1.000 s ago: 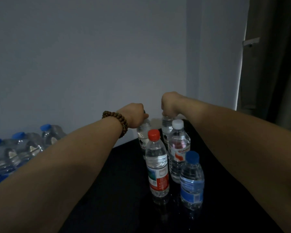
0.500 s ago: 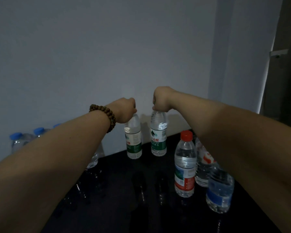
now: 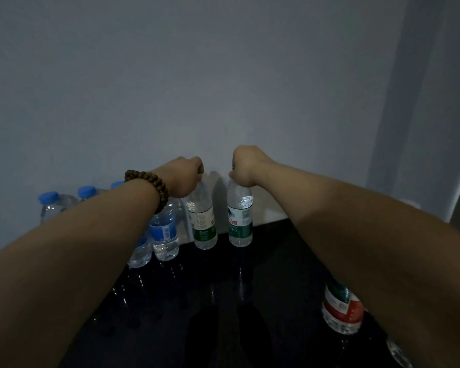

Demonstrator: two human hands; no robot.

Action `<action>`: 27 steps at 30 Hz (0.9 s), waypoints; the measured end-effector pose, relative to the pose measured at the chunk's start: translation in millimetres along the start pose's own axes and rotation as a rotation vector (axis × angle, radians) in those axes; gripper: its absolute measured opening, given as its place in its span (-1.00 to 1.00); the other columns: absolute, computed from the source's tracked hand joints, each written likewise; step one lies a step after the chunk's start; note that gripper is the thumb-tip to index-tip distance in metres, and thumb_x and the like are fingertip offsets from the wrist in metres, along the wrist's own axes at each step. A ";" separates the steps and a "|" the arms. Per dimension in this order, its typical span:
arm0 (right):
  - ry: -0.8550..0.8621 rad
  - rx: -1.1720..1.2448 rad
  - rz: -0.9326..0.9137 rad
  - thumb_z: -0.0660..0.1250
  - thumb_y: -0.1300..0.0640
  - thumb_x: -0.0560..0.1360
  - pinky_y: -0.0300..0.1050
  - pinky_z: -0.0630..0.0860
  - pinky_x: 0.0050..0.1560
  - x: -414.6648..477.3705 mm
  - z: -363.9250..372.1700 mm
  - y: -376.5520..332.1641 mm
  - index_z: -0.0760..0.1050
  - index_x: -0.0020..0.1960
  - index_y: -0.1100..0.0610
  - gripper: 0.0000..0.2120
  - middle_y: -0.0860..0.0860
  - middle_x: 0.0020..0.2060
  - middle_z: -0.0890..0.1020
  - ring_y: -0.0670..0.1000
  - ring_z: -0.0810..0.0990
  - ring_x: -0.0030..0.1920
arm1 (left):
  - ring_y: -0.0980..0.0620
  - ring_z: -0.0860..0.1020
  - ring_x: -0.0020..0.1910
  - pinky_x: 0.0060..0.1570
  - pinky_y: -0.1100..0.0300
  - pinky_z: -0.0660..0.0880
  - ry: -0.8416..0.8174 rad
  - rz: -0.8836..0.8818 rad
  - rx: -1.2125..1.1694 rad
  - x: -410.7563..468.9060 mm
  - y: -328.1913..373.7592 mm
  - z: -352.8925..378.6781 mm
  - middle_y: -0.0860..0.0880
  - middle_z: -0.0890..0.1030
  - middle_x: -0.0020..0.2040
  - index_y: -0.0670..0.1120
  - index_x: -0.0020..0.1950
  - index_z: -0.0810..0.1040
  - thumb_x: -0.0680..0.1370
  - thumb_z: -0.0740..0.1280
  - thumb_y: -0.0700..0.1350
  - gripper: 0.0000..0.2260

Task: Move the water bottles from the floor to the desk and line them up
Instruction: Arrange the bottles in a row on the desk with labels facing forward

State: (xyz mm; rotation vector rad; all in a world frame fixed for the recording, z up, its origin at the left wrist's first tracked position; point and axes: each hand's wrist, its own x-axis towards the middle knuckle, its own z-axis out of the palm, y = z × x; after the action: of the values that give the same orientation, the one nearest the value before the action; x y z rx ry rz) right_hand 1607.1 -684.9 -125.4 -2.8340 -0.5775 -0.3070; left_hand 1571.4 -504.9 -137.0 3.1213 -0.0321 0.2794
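Observation:
Two clear green-labelled water bottles stand upright side by side near the far edge of the black desk. My left hand, with a bead bracelet on its wrist, grips the top of the left green-labelled bottle. My right hand grips the top of the right green-labelled bottle. Both caps are hidden inside my fists. Blue-labelled bottles stand in a row to their left, partly hidden behind my left forearm.
A red-labelled bottle stands at the right, partly hidden under my right forearm, with another bottle at the lower right edge. More blue-capped bottles sit at the far left. A grey wall rises right behind the desk.
Both hands have carried the green-labelled bottles leftward, toward the blue-labelled row. The red-capped group has slid to the lower right of the view.

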 end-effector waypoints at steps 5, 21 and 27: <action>0.009 0.024 -0.015 0.39 0.16 0.55 -0.15 0.41 -0.12 19.0 25.7 -20.1 0.32 -0.34 0.13 -0.64 0.19 -0.07 0.59 0.18 0.56 -0.07 | -0.12 0.51 0.01 0.09 0.01 0.50 0.019 -0.040 0.045 5.1 -12.7 12.7 -0.22 0.51 0.19 -0.10 0.36 0.42 0.71 0.17 -0.06 -0.75; 0.086 0.062 -0.077 0.34 0.25 0.56 -0.03 0.39 -0.13 33.2 55.0 -39.5 0.33 0.28 0.22 -0.66 0.26 0.18 0.53 0.25 0.56 0.09 | -0.11 0.48 -0.08 -0.09 0.00 0.47 0.072 -0.153 0.105 7.4 -12.9 23.9 -0.21 0.57 0.15 -0.18 0.32 0.36 0.70 0.22 -0.06 -0.73; 0.027 0.045 -0.078 0.37 0.29 0.50 -0.01 0.38 -0.15 27.2 52.5 -40.9 0.30 0.24 0.19 -0.62 0.25 0.14 0.53 0.18 0.44 -0.08 | -0.11 0.51 -0.14 -0.18 0.00 0.46 0.149 -0.200 0.060 -1.0 -11.4 26.9 -0.14 0.53 -0.03 -0.16 0.26 0.34 0.69 0.23 0.00 -0.73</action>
State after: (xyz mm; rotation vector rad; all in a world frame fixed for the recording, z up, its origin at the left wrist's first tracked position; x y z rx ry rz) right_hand 1623.2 -624.6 -161.1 -2.7648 -0.6824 -0.3408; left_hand 1575.5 -493.7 -163.7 3.1185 0.2925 0.5161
